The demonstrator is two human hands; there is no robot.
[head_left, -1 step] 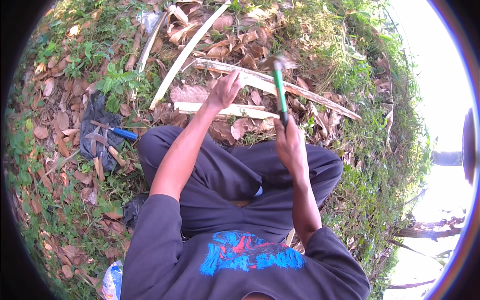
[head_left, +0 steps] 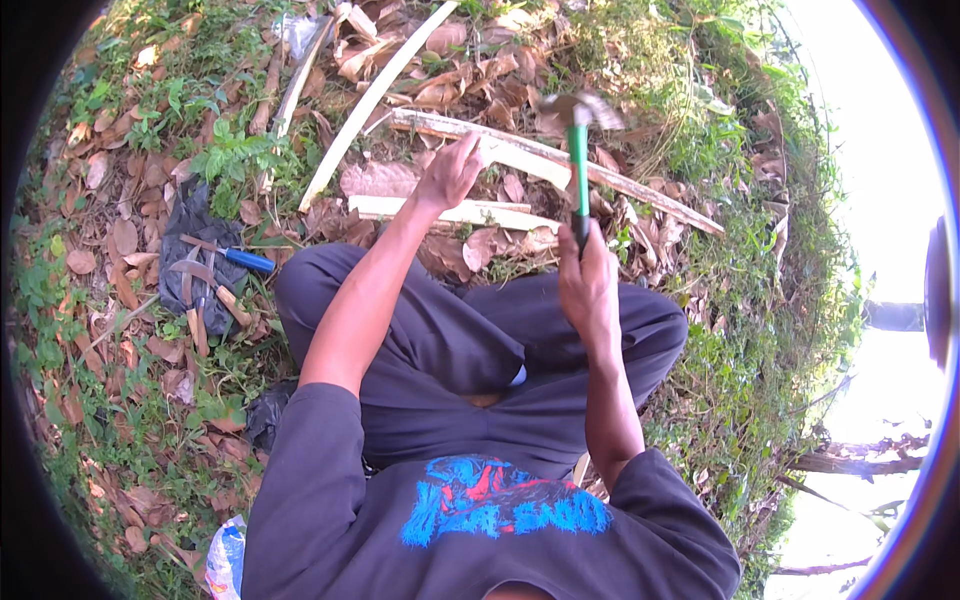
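My right hand [head_left: 588, 275] grips the black lower end of a hammer [head_left: 578, 165] with a green handle. Its metal head, smeared by motion, is raised over the wood. My left hand [head_left: 448, 178] is closed in a pinch at the left end of a short pale wooden strip [head_left: 530, 162]; what lies between the fingertips is too small to make out. That strip rests against a long, rough-edged wooden strip [head_left: 640, 193] on the leaves. Nearer my crossed legs lie more pale wooden strips [head_left: 390, 209].
On the left, a black plastic bag [head_left: 190, 215] bears a blue-handled tool [head_left: 250, 260] and a curved blade with a wooden handle [head_left: 233, 305]. A long pale strip [head_left: 375, 95] slants away at the back. Dry leaves and grass cover the ground. A white-and-blue packet [head_left: 226, 558] sits lower left.
The hammer has shifted slightly to the right and its handle stands more upright. My left hand stays almost in place at the strip's end.
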